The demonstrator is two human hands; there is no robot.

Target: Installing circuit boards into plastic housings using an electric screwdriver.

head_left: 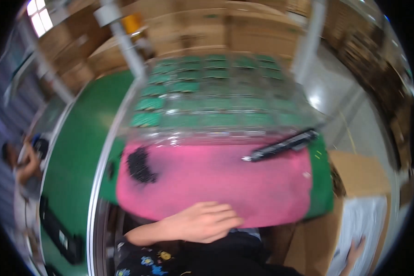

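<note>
My left hand [207, 223] lies back up over the near edge of a pink mat [225, 184], with its fingers loosely bent and no object seen in it. At the lower right, my right hand [353, 253] touches a pale grey plastic bag [361, 225] in an open cardboard box [361, 175]; its fingers look apart, though they are small and blurred. A small heap of black parts [140, 164] sits on the mat's left side. On the right side rests a black electric screwdriver [283, 146], its metal tip toward the left.
Beyond the mat stands a clear plastic tray [193, 137] with several green pieces [149, 103] in compartments. Left of a metal rail runs a green belt [83, 142] bearing a black device [62, 234]. Another person [25, 163] is at the far left; stacked cartons [262, 34] stand behind.
</note>
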